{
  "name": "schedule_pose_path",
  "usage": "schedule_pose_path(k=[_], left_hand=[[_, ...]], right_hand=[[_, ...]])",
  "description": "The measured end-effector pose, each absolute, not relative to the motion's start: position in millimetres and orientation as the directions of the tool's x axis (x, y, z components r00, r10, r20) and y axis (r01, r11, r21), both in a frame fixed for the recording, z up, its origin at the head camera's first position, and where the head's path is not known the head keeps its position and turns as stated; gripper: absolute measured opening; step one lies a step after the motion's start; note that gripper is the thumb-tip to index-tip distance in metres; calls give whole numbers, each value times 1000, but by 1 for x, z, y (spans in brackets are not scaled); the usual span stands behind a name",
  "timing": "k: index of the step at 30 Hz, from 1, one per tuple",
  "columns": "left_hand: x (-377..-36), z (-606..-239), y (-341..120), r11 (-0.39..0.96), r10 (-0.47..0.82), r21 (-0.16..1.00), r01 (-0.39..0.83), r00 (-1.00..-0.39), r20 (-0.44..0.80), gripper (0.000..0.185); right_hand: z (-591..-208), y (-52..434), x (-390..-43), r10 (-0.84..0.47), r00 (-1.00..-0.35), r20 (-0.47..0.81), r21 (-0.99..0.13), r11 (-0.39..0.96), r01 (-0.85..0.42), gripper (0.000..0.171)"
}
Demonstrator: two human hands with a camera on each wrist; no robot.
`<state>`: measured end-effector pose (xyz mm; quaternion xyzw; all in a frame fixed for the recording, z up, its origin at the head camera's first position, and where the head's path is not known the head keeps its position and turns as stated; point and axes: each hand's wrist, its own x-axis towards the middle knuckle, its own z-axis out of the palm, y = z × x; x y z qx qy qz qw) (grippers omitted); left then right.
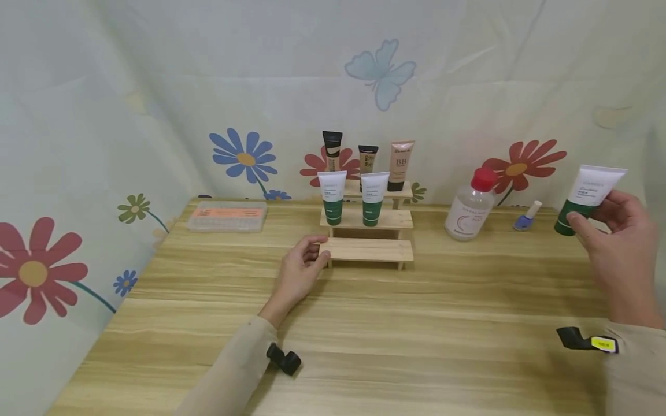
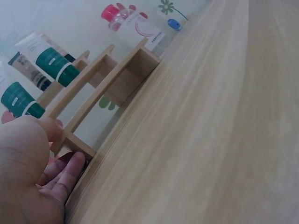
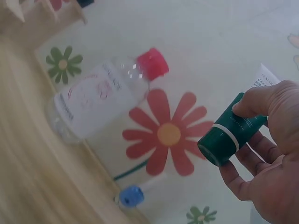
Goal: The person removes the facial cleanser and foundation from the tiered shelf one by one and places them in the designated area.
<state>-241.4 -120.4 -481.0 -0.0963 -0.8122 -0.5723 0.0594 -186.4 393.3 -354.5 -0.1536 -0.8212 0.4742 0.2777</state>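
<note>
A three-tier wooden display stand stands on the table. At the left end of its lowest step, my left hand grips the board, fingers beside the short leg in the left wrist view. Two white-and-green squeeze tubes stand cap down on the middle step. The top step bears two black-topped tubes and a pink BB cream tube. Off to the right, my right hand holds a third white-and-green tube between thumb and fingers, cap tilted down, above the table.
Right of the stand is a clear bottle with a red cap. A small blue nail polish bottle with a white cap stands beyond it. A flat clear plastic case with an orange label lies at the back left. Flowered cloth hangs behind the table.
</note>
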Motion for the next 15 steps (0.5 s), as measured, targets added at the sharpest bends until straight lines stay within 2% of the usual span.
schedule_pose_path(k=[8, 15], left_hand=[[-241, -480, -119, 331, 83, 918, 217, -976, 201, 33], [-242, -481, -120, 334, 85, 918, 213, -977, 196, 33]], right_hand=[[-389, 423, -176, 480, -832, 277, -801, 594, 76, 61], [-413, 441, -169, 442, -885, 146, -759, 624, 187, 70]])
